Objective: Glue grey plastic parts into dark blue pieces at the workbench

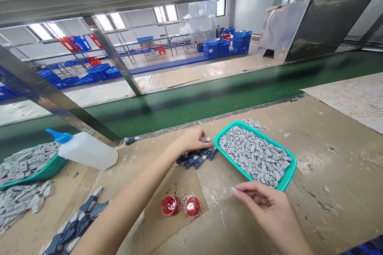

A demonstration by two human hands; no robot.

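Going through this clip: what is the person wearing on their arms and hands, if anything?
The left hand and right hand are both bare, with no gloves, rings or bracelets visible. The left forearm also shows no sleeve or watch. A dark blue patterned cloth at the bottom right corner may be clothing, but the view does not show whose.

A white plastic bottle [87, 150] with a blue nozzle lies beside a green conveyor belt [191, 103], stacked blue crates [223, 48] beyond.

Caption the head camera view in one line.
Left hand at blue parts beside teal tray of grey pieces; right hand pinching one.
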